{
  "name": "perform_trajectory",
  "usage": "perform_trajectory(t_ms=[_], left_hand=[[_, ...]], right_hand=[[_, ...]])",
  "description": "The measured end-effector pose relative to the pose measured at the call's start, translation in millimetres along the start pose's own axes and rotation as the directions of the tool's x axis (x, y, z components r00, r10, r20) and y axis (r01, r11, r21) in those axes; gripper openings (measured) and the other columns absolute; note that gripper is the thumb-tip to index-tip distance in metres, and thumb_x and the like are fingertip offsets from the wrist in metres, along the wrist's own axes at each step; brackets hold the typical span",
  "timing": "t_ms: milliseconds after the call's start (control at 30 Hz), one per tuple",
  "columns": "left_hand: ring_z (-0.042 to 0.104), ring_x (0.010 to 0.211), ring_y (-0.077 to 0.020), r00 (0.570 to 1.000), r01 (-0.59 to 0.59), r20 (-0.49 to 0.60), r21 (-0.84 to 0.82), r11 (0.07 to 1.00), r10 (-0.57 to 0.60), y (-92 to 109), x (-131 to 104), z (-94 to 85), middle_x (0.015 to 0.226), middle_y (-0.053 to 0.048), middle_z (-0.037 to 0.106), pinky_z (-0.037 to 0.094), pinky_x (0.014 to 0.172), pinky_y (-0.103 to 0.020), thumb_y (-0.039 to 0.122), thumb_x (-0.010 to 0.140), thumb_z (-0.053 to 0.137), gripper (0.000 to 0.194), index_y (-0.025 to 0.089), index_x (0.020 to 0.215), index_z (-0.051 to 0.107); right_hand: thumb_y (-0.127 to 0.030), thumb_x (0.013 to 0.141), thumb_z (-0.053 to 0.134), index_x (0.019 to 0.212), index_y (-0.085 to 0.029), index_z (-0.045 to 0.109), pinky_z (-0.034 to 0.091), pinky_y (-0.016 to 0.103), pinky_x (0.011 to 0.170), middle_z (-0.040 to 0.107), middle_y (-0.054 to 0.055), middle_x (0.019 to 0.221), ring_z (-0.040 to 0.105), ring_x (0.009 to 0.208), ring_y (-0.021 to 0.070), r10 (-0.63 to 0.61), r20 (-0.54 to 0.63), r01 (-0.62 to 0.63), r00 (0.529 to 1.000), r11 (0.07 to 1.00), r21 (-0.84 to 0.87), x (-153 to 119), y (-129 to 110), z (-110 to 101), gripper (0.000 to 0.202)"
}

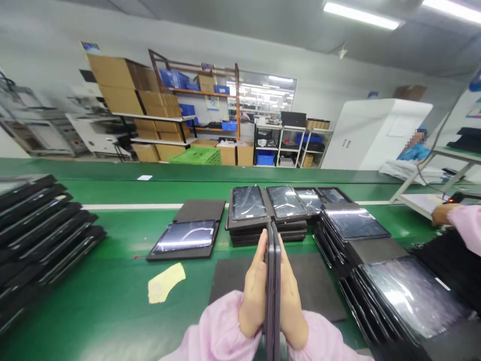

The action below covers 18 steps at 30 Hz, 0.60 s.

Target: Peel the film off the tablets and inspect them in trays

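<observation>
Two slim dark tablets (273,281) stand upright, edge-on to me, side by side and pressed together between my palms. My left hand (255,293) lies flat along the left side, fingers pointing up and away. Against the right side presses my right hand (291,301) in the same way. Their screens are hidden. Beneath them a dark foam mat (319,286) rests on the green bench. Just beyond my fingertips is a stack of black foam trays (268,233) with tablet screens (248,203) on top.
A single screen (186,235) lies in a foam tray at left, near a yellow cloth piece (165,283). Tray stacks rise at far left (45,240) and at right (413,291). Another person's hand (443,214) reaches in at right, below a white shelf (417,203).
</observation>
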<state>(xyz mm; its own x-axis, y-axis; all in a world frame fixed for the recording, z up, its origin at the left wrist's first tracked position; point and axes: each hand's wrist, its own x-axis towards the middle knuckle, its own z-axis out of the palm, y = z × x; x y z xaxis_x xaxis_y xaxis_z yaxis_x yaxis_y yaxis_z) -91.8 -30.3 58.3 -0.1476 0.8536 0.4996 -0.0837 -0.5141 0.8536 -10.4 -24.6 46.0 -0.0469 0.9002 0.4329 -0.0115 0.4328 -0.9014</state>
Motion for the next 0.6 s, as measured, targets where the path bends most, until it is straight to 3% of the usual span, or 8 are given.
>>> perform_trajectory(t_ms=[133, 267, 400, 533, 600], left_hand=[[0.030, 0.135, -0.0173, 0.996, 0.054, -0.065, -0.035, 0.998, -0.056, 21, -10, 1.3, 0.144, 0.009, 0.037, 0.029, 0.112, -0.026, 0.038, 0.094, 0.036, 0.043, 0.037, 0.137, 0.038], [0.030, 0.135, -0.0163, 0.998, 0.036, -0.053, -0.045, 0.998, -0.038, 25, -20, -5.2, 0.144, 0.009, 0.037, 0.028, 0.112, -0.025, 0.044, 0.093, 0.037, 0.046, 0.036, 0.138, 0.038], [0.030, 0.135, -0.0178, 0.992, 0.074, -0.105, -0.027, 0.997, -0.076, 26, -16, -9.4, 0.145, 0.005, 0.038, 0.025, 0.114, -0.027, 0.050, 0.091, 0.037, 0.051, 0.030, 0.137, 0.041], [0.027, 0.137, -0.0215, 0.959, 0.211, -0.160, -0.145, 0.967, -0.234, 17, -3, -9.0, 0.145, 0.001, 0.038, 0.021, 0.116, -0.034, 0.050, 0.090, 0.041, 0.050, 0.026, 0.135, 0.044], [0.031, 0.135, -0.0239, 0.932, 0.297, -0.140, -0.236, 0.925, -0.335, 7, 0, -9.2, 0.143, -0.001, 0.042, 0.026, 0.114, -0.038, 0.049, 0.090, 0.042, 0.050, 0.025, 0.134, 0.044]], right_hand=[[-0.036, 0.095, 0.035, 0.140, -0.039, 0.032, 0.035, 0.045, 0.112, 0.035, -0.009, 0.144, 0.034, 0.133, 0.0261, 0.015, 0.032, -0.014, 0.999, 1.000, -0.019, -10, -23, 2, 0.045], [-0.035, 0.095, 0.035, 0.140, -0.040, 0.032, 0.035, 0.043, 0.111, 0.036, -0.011, 0.143, 0.035, 0.132, 0.0256, -0.001, 0.052, 0.002, 0.999, 1.000, -0.011, -19, -27, 5, 0.045], [-0.036, 0.094, 0.038, 0.139, -0.035, 0.037, 0.033, 0.042, 0.113, 0.038, -0.009, 0.143, 0.034, 0.133, 0.0235, 0.033, 0.044, -0.034, 0.999, 0.999, 0.039, -16, -27, 12, 0.044], [-0.041, 0.092, 0.043, 0.130, -0.025, 0.051, 0.032, 0.042, 0.113, 0.047, -0.001, 0.137, 0.040, 0.130, 0.0238, 0.154, 0.034, -0.157, 0.988, 0.967, 0.202, -2, -23, 24, 0.043], [-0.044, 0.091, 0.041, 0.126, -0.023, 0.054, 0.037, 0.043, 0.110, 0.053, 0.002, 0.132, 0.046, 0.125, 0.0240, 0.250, 0.049, -0.254, 0.967, 0.927, 0.276, 2, -15, 30, 0.043]])
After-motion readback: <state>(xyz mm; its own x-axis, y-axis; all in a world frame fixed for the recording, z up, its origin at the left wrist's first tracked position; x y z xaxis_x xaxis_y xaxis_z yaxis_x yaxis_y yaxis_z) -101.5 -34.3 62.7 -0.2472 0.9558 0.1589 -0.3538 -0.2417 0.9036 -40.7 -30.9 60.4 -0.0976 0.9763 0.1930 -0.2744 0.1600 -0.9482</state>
